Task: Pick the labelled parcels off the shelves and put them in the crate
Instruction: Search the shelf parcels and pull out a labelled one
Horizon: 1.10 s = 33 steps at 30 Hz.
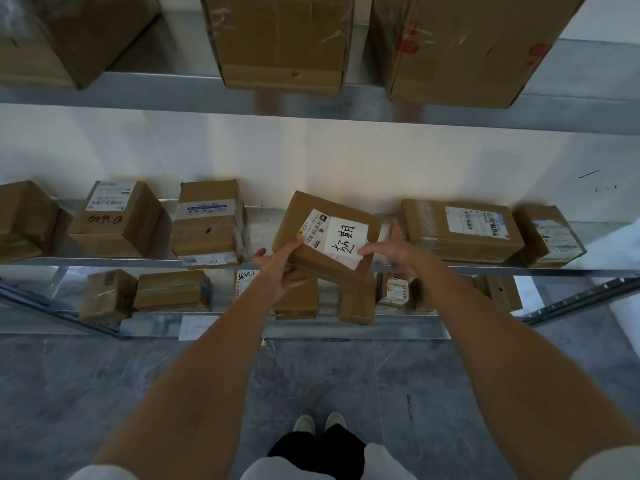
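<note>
Feet: two pale shoes [318,423] side by side on grey floor [104,393], dark trouser legs above them.
Left hand [277,271]: under the near left corner of a tilted parcel [325,237]; thumb up on the top edge by the label, fingers curled beneath. Grasping it.
Right hand [394,251]: at the parcel's right side, thumb laid on the white sheet, fingers spread behind the far edge. Holding it too.
Parcel: brown cardboard, tipped toward the camera, in front of the middle shelf [104,261], held in both hands; whether it touches the shelf, cannot tell.
Label: barcode sticker [313,227] on top, beside a white sheet [346,242] with handwritten characters.
Middle shelf, left: three brown boxes in a row, one with a printed label [114,216], one taped [207,223].
Middle shelf, right: a wide flat box [460,230] with a barcode label, a smaller box [549,237] just beside it.
Lower shelf [398,315]: several small boxes, partly hidden by the arms.
Top shelf [485,114]: three large cartons; the middle one [280,39] overhangs the edge.
Crate: not seen.
</note>
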{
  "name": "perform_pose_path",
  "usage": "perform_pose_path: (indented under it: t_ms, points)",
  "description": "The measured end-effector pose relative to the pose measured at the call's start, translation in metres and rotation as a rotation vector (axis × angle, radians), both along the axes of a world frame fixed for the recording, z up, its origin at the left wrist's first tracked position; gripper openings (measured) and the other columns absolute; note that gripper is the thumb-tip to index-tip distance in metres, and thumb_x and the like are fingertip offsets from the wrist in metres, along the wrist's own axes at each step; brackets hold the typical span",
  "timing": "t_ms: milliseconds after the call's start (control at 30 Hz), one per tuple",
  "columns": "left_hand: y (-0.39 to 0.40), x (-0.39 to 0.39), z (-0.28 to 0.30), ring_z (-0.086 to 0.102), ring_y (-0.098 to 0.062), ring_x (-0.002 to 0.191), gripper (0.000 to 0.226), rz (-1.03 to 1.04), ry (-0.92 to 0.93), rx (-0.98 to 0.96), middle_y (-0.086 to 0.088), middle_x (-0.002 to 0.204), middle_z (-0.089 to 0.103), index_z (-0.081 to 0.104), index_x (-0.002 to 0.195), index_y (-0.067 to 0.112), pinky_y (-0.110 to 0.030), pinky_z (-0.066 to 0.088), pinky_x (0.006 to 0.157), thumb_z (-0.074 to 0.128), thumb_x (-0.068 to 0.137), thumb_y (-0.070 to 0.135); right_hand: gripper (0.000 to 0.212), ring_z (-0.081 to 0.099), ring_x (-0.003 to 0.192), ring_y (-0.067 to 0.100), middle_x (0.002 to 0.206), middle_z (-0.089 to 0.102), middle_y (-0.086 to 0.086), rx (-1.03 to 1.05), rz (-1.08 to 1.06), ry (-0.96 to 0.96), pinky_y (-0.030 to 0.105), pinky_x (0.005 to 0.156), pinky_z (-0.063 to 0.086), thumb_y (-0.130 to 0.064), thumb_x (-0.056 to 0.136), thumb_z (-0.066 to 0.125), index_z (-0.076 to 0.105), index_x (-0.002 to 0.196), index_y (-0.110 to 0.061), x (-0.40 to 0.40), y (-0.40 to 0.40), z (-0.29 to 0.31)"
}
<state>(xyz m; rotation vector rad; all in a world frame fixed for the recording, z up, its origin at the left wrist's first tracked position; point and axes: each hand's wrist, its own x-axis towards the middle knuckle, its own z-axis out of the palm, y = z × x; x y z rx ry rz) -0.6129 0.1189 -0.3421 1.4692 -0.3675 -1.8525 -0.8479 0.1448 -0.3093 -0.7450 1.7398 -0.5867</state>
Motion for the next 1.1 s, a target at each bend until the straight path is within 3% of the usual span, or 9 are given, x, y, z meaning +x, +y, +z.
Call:
perform_pose_path:
  t_ms: [100, 200, 300, 467, 533, 633, 800, 933, 1100]
  points:
    - [0.000, -0.005, -0.001, 0.063, -0.040, 0.105, 0.114, 0.105, 0.015, 0.005, -0.017, 0.124, 0.053, 0.020, 0.137, 0.031, -0.061, 0.054, 0.079, 0.092, 0.049, 0.025, 0.108, 0.039, 0.134, 0.029, 0.143, 0.043, 0.008, -0.059, 0.090, 0.058, 0.047, 0.108, 0.032, -0.010, 0.065, 0.087, 0.019, 0.147, -0.022, 0.001, -0.005, 0.004]
    - [0.000, -0.014, -0.006, 0.065, -0.033, 0.100, 0.120, 0.168, -0.020, 0.002, -0.014, 0.116, 0.059, 0.031, 0.129, 0.023, -0.054, 0.057, 0.080, 0.095, 0.029, 0.043, 0.103, 0.048, 0.122, 0.025, 0.128, 0.049, 0.005, -0.039, 0.076, 0.102, 0.042, 0.104, 0.042, -0.020, 0.061, 0.091, 0.025, 0.139, -0.011, 0.004, 0.003, -0.001]
    - [0.005, -0.019, -0.006, 0.063, -0.025, 0.102, 0.077, 0.145, -0.062, -0.089, -0.009, 0.118, 0.060, 0.040, 0.124, 0.017, -0.047, 0.055, 0.088, 0.083, 0.065, 0.040, 0.094, 0.053, 0.110, 0.021, 0.117, 0.051, 0.002, -0.107, 0.001, 0.105, 0.036, 0.094, 0.048, -0.031, 0.062, 0.090, 0.030, 0.132, -0.010, 0.013, 0.020, -0.010]
    - [0.022, -0.026, -0.006, 0.062, -0.010, 0.085, 0.045, -0.030, -0.094, -0.243, 0.006, 0.103, 0.064, 0.045, 0.138, 0.028, -0.031, 0.054, 0.067, 0.055, 0.095, 0.038, 0.088, 0.060, 0.111, 0.021, 0.127, 0.059, 0.002, -0.161, -0.031, 0.024, 0.040, 0.099, 0.050, -0.059, 0.066, 0.079, 0.043, 0.134, -0.014, 0.037, 0.039, -0.023]
    - [0.026, -0.024, -0.005, 0.067, -0.015, 0.088, 0.043, -0.095, -0.126, -0.274, 0.002, 0.107, 0.068, 0.048, 0.136, 0.030, -0.032, 0.057, 0.067, 0.046, 0.097, 0.048, 0.081, 0.059, 0.113, 0.021, 0.128, 0.059, 0.001, -0.152, -0.053, 0.023, 0.040, 0.101, 0.048, -0.065, 0.077, 0.066, 0.045, 0.137, -0.014, 0.050, 0.046, -0.028]
    - [0.027, -0.020, -0.016, 0.068, -0.026, 0.101, 0.068, -0.192, -0.153, -0.285, -0.007, 0.122, 0.067, 0.048, 0.139, 0.030, -0.047, 0.057, 0.084, 0.036, 0.084, 0.069, 0.077, 0.055, 0.117, 0.024, 0.127, 0.057, 0.004, -0.223, -0.109, 0.127, 0.042, 0.102, 0.046, -0.074, 0.087, 0.040, 0.048, 0.138, -0.017, 0.066, 0.056, -0.038]
    - [0.037, -0.017, -0.015, 0.064, -0.027, 0.112, 0.069, -0.233, -0.199, -0.389, -0.007, 0.134, 0.059, 0.036, 0.146, 0.033, -0.045, 0.058, 0.084, 0.026, 0.087, 0.068, 0.052, 0.053, 0.102, 0.007, 0.116, 0.055, -0.008, -0.441, -0.198, 0.103, 0.015, 0.079, 0.043, -0.045, 0.103, 0.031, 0.029, 0.152, -0.026, 0.081, 0.073, -0.039]
    - [0.048, -0.024, 0.003, 0.061, -0.024, 0.117, 0.059, -0.223, -0.254, -0.486, -0.004, 0.137, 0.057, 0.034, 0.146, 0.037, -0.043, 0.055, 0.091, 0.021, 0.094, 0.062, 0.049, 0.057, 0.095, -0.003, 0.115, 0.057, -0.011, -0.529, -0.273, 0.048, 0.011, 0.077, 0.049, -0.039, 0.105, 0.032, 0.028, 0.152, -0.028, 0.078, 0.084, -0.035]
    - [0.060, -0.032, 0.019, 0.067, -0.021, 0.105, 0.050, -0.209, -0.268, -0.594, -0.005, 0.128, 0.062, 0.033, 0.147, 0.032, -0.029, 0.059, 0.070, 0.019, 0.103, 0.048, 0.048, 0.058, 0.082, -0.005, 0.095, 0.057, -0.021, -0.540, -0.283, 0.060, 0.006, 0.060, 0.048, -0.036, 0.105, 0.031, 0.027, 0.152, -0.026, 0.068, 0.095, -0.025]
